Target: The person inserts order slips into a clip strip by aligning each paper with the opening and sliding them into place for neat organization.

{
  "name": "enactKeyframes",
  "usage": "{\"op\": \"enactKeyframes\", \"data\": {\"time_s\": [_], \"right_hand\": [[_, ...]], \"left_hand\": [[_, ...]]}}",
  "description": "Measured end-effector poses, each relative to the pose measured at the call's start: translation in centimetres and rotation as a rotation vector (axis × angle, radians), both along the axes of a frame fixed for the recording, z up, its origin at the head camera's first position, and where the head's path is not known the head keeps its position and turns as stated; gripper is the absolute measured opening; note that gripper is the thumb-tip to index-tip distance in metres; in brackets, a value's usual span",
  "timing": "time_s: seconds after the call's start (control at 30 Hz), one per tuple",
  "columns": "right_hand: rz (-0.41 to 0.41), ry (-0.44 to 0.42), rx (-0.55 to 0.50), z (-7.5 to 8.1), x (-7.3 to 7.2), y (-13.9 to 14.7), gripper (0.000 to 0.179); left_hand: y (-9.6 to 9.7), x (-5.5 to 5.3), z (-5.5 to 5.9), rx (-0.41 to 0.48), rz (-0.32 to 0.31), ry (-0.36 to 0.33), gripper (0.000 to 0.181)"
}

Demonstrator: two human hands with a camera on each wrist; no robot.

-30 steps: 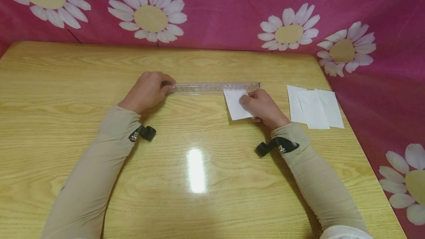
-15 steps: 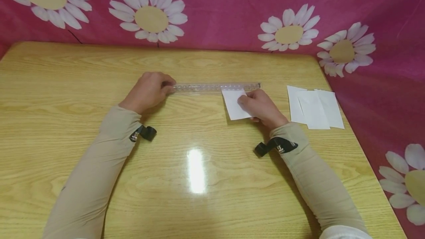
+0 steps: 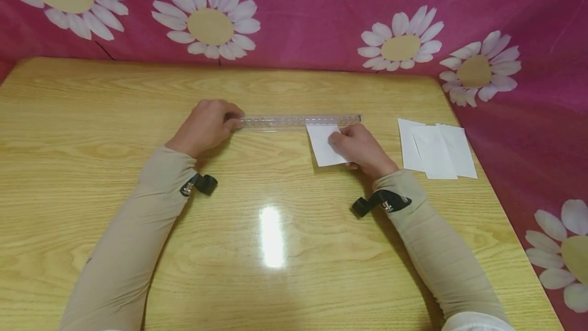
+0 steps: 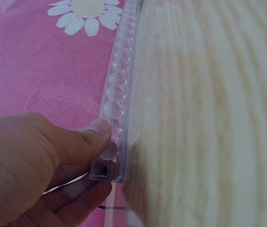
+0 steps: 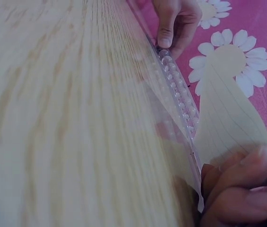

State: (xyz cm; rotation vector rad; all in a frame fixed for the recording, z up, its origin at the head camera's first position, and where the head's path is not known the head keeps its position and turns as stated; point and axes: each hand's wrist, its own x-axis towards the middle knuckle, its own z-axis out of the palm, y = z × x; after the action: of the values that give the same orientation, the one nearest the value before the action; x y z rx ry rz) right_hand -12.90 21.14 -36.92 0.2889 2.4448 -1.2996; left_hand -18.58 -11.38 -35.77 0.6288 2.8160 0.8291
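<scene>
A long, clear plastic case (image 3: pixel 294 121) lies crosswise on the table, with a row of clear round beads inside (image 4: pixel 109 109). My left hand (image 3: pixel 204 125) pinches its left end, thumb on one face and fingers beneath, as the left wrist view shows. My right hand (image 3: pixel 365 149) holds a small white slip of paper (image 3: pixel 323 149) between thumb and fingers. The slip's far edge meets the case's near side, toward its right end. In the right wrist view the paper (image 5: pixel 230 116) bends upright beside the case and bears faint lines.
Several white paper slips (image 3: pixel 436 152) lie overlapped near the table's right edge. Pink cloth (image 3: pixel 303 14) with large white flowers hangs behind and to the right of the wood-grain table (image 3: pixel 220 269). A light reflects off the tabletop.
My right hand and the paper slip have shifted slightly left along the case, then held still over the last half second. The left hand and the case stay in place.
</scene>
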Motion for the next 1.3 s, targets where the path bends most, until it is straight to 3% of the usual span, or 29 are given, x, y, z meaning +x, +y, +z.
{"op": "enactKeyframes", "data": {"time_s": [1.3], "right_hand": [[0.027, -0.006, 0.001, -0.04, -0.1, -0.89, 0.023]], "left_hand": [[-0.15, -0.23, -0.24, -0.002, -0.008, 0.007, 0.028]]}}
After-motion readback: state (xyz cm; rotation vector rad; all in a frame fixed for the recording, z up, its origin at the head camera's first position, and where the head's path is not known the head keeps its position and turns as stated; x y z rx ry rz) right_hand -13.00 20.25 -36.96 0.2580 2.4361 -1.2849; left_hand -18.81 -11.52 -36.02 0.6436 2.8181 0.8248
